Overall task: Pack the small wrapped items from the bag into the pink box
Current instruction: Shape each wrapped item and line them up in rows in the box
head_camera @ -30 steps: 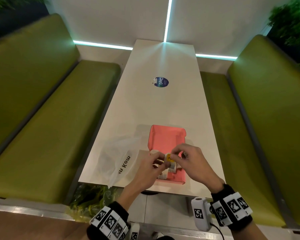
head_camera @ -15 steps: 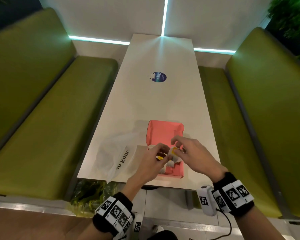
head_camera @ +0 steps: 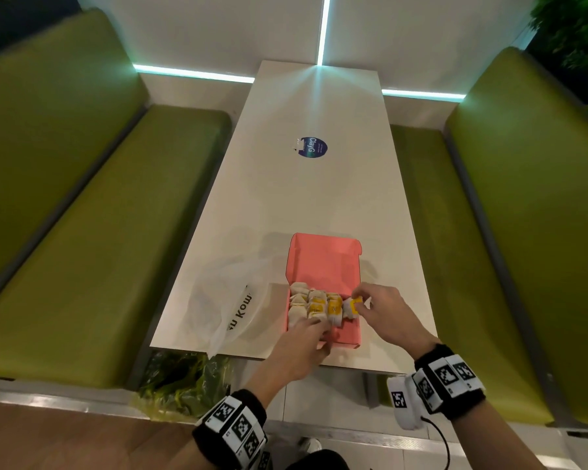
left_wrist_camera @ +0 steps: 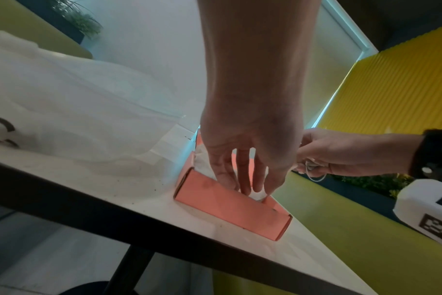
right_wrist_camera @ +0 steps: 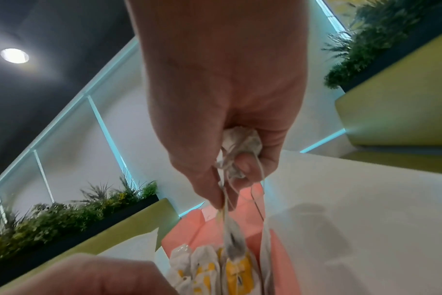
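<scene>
An open pink box (head_camera: 323, 262) lies near the front edge of the white table (head_camera: 319, 198), with a row of several small white-and-yellow wrapped items (head_camera: 316, 307) across its tray. My right hand (head_camera: 360, 301) pinches one wrapped item (head_camera: 353, 307) at the row's right end; the right wrist view shows paper and strings (right_wrist_camera: 242, 143) bunched in its fingers above the packed items (right_wrist_camera: 202, 265). My left hand (head_camera: 316, 330) reaches into the box's near side with straight fingers (left_wrist_camera: 250, 185) touching the items. A thin white plastic bag (head_camera: 224, 300) lies slack left of the box (left_wrist_camera: 230, 207).
A round blue sticker (head_camera: 313, 147) marks the middle of the table. Green padded benches (head_camera: 99, 232) run along both sides. A bag of leafy greens (head_camera: 184, 378) lies below the table's front left corner. The box stands close to the table's front edge.
Both hands held one item together over the box. Now my right hand has moved to the right end of the row and my left hand has dropped to the box's near side.
</scene>
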